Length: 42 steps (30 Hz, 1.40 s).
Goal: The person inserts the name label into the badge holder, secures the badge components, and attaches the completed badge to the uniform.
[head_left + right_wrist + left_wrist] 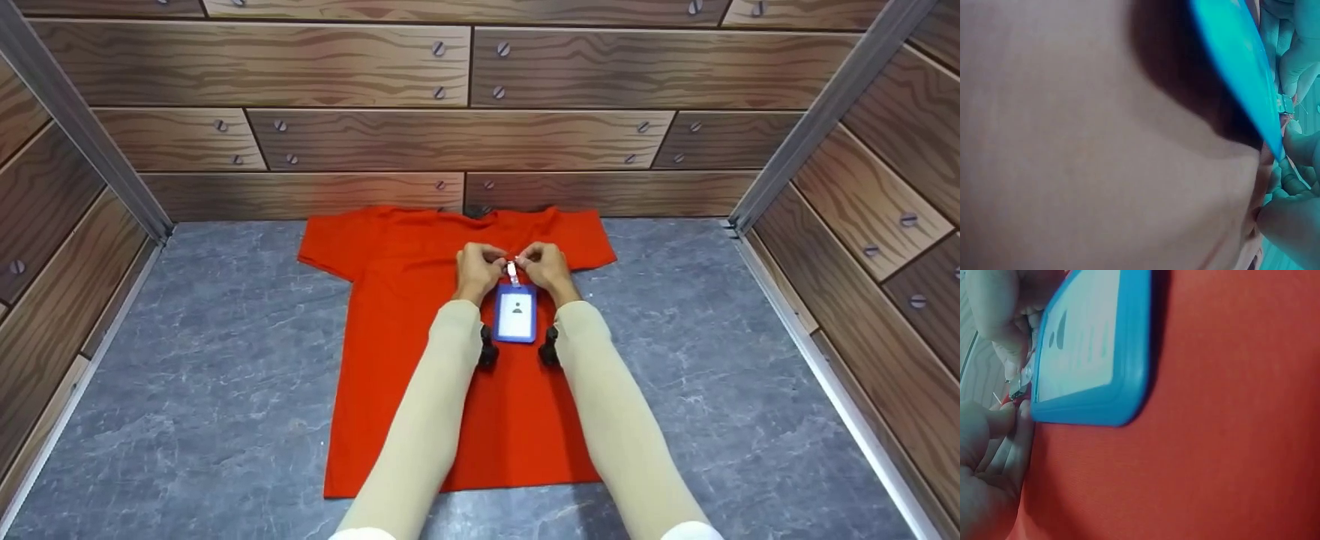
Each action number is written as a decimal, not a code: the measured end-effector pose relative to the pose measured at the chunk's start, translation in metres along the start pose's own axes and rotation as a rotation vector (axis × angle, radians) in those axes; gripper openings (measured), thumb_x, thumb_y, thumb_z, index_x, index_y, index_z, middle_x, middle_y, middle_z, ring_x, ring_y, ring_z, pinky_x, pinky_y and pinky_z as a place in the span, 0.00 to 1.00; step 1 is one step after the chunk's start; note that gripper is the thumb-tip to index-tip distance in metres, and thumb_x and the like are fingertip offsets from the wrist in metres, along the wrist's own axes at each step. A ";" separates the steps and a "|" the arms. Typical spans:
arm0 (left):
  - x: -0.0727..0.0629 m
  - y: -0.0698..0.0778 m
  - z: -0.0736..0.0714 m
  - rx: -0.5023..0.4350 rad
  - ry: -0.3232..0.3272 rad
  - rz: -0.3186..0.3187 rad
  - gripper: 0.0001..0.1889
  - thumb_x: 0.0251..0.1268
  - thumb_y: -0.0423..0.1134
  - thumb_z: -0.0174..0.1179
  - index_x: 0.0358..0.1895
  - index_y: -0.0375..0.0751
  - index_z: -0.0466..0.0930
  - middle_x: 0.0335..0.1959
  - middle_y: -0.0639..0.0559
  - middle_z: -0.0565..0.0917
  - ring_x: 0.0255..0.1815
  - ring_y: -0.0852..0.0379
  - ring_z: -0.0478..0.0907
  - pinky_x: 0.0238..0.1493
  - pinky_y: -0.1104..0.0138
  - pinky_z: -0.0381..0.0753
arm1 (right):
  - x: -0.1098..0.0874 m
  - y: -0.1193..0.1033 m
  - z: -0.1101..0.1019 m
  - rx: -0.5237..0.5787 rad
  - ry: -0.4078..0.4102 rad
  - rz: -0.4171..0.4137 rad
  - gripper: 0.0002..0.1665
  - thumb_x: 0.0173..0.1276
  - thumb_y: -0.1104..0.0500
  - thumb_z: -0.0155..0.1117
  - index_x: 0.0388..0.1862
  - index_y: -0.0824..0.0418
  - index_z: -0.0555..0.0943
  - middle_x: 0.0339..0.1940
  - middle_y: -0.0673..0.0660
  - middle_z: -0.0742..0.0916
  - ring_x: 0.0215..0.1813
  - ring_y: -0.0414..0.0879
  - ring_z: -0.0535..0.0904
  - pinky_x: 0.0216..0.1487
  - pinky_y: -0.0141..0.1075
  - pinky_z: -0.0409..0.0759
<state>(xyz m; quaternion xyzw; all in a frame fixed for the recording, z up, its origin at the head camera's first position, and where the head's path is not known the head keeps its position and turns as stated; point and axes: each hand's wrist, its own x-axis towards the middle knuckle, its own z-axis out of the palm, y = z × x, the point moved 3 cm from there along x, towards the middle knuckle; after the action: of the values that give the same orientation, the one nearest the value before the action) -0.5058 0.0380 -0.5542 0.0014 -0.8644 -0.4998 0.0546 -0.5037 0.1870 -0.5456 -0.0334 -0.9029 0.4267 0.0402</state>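
A red T-shirt point(420, 360) lies spread flat on the grey floor, its collar toward the back wall. On its upper chest is a blue badge holder point(514, 339) with a white card and a metal strap clip point(513, 271) at its top. My left hand point(478, 268) pinches a bit of the shirt's red fabric beside the clip, thumb against fingers. From the other side my right hand point(546, 266) pinches at the clip, its thumb point(1012, 370) right at the metal. Both hands' fingertips nearly meet there. In the right wrist view the badge holder point(1235, 67) stands tilted above the cloth.
Wood-plank patterned walls point(360, 139) enclose the back and both sides, with grey metal posts point(817, 120) in the corners. Marbled grey floor point(225, 360) surrounds the shirt. Small black devices point(487, 349) sit on the inner sides of both wrists.
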 end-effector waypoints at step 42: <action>-0.001 0.003 -0.003 0.102 -0.022 0.021 0.13 0.58 0.28 0.67 0.38 0.51 0.95 0.42 0.53 0.93 0.50 0.54 0.88 0.52 0.64 0.85 | 0.003 -0.002 0.002 -0.092 -0.083 0.019 0.13 0.68 0.62 0.64 0.42 0.72 0.88 0.48 0.67 0.90 0.52 0.57 0.83 0.59 0.42 0.79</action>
<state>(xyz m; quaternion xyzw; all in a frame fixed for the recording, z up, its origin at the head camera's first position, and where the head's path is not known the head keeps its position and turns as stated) -0.5041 0.0368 -0.5505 -0.0103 -0.8894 -0.4544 0.0499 -0.5066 0.1843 -0.5447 -0.0262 -0.9221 0.3860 -0.0027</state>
